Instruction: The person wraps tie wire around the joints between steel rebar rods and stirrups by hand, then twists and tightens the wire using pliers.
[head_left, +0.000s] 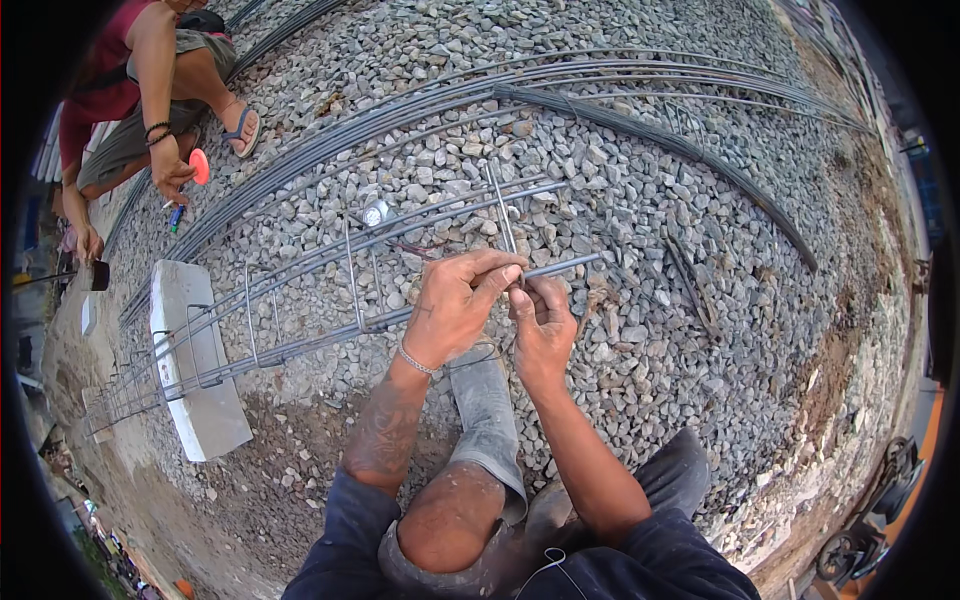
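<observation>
A long cage of steel reinforcing bars (465, 214) with square stirrups (352, 274) runs from the left to the middle. Both hands meet at its near right corner, where the last stirrup (501, 210) meets a bar (566, 265). My left hand (459, 296) pinches at this joint with thumb and forefinger, its wrist over the lower bars. My right hand (544, 319) is just right of it, fingers curled against the underside of the bar end. What lies between the fingertips is mostly hidden, perhaps thin wire. The cage's left part rests over a pale block (199, 360).
Gravel covers the ground. Behind the cage lie long loose bars (375, 124) and a bundle of thin tie wire (660, 142). Pincers (691, 289) lie to the right. A co-worker (161, 97) crouches upper left, holding a red disc (199, 166).
</observation>
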